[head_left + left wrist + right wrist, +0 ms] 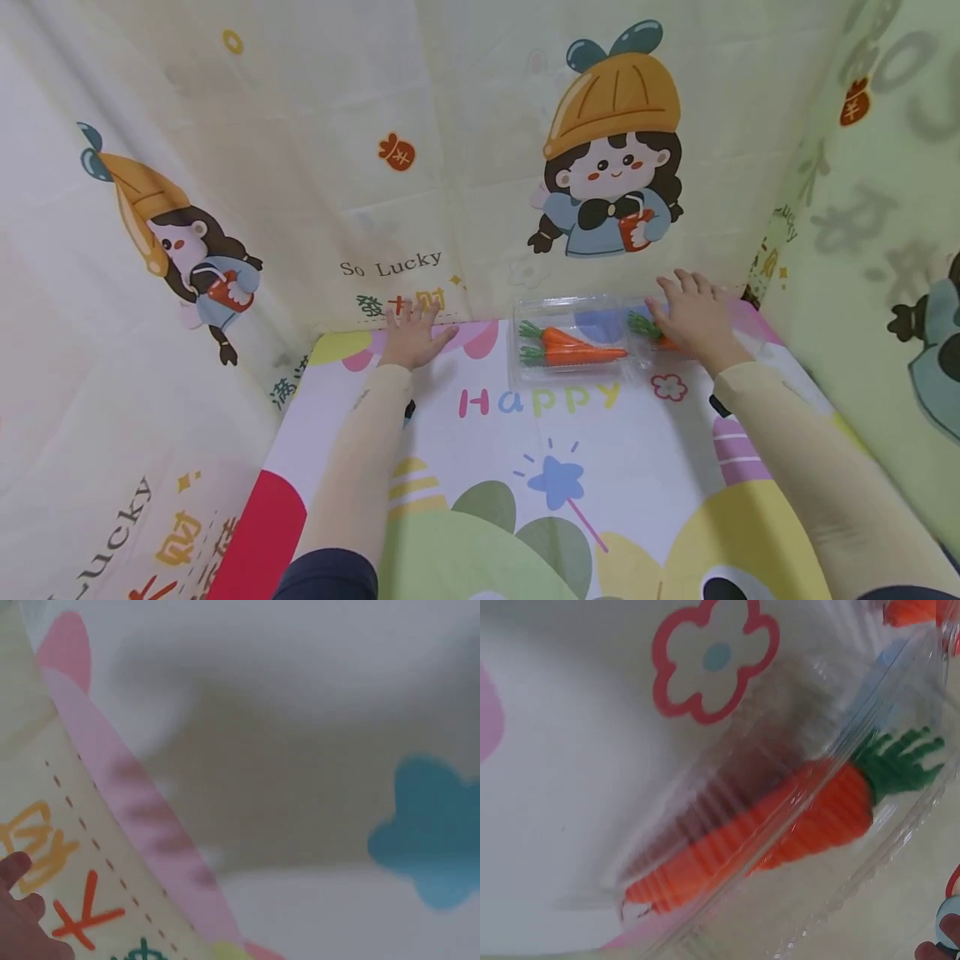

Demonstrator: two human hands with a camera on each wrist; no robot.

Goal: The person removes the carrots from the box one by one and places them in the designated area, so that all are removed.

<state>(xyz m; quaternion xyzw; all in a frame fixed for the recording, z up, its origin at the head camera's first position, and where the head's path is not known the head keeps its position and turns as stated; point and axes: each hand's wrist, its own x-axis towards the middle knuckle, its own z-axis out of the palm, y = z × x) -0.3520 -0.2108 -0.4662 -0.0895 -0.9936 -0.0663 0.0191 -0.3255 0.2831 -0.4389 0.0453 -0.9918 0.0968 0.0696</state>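
Note:
My left hand (411, 337) is held with spread fingers over the back edge of the table, with its shadow on the cloth beneath. A few of its fingertips (16, 870) show at the lower left in the left wrist view. To the right, my right hand (693, 321) reaches with extended fingers over a clear plastic box (639, 357) and partly covers it. Inside lie orange carrots (817, 814) with green tops, seen through the plastic in the right wrist view. Between the hands sits another clear box (558, 312), holding two carrots (577, 346) side by side.
A printed cloth (555, 442) with cartoon shapes and the word Happy covers the table. Pale curtain walls (465, 167) with printed figures stand at the back and both sides, the rear one right along the table's far edge.

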